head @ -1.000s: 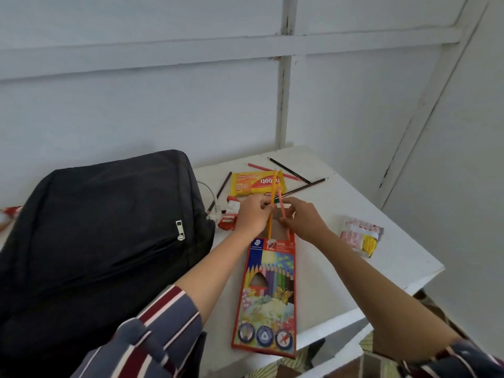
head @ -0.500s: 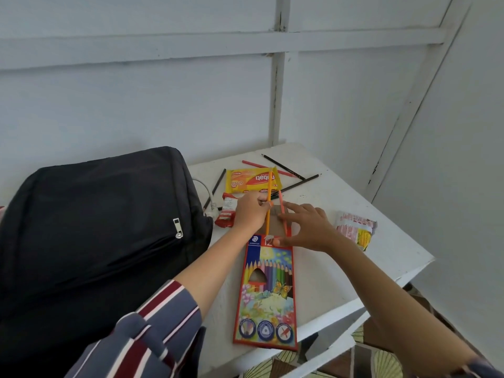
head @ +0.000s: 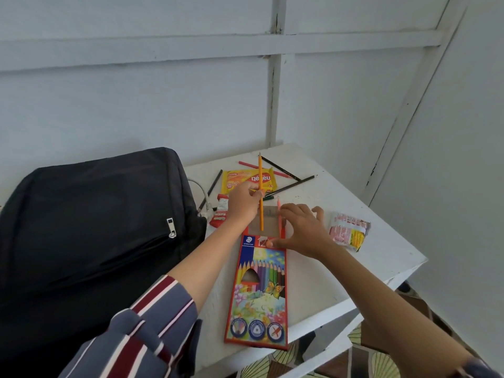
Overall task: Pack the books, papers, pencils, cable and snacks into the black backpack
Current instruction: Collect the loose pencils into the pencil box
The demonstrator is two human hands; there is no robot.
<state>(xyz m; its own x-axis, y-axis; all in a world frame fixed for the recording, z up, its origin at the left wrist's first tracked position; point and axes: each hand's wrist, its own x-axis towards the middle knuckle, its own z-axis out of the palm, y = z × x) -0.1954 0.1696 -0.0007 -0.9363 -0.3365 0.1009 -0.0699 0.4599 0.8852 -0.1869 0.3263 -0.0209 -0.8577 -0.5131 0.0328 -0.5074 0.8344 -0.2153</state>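
Observation:
The black backpack [head: 95,227] lies zipped on the left of the white table [head: 381,257]. A colourful pencil box [head: 259,290] lies flat beside it, its top flap open. My left hand [head: 242,205] grips an orange pencil [head: 260,181] upright over the box mouth. My right hand [head: 302,233] has its fingertips on a pink pencil [head: 278,214] that sits partly inside the box, with the thumb on the box front. Loose pencils [head: 291,185] lie at the back near a yellow snack packet [head: 240,180], a red snack packet [head: 221,214] and a white cable [head: 203,192].
A pink and white snack packet [head: 349,231] lies to the right of my right hand, near the table's right edge. The wall stands close behind the table. A patterned floor [head: 376,358] shows below the table's front edge.
The pink pencil has slid further down into the box under my right hand. My left hand has lifted the orange pencil a little higher.

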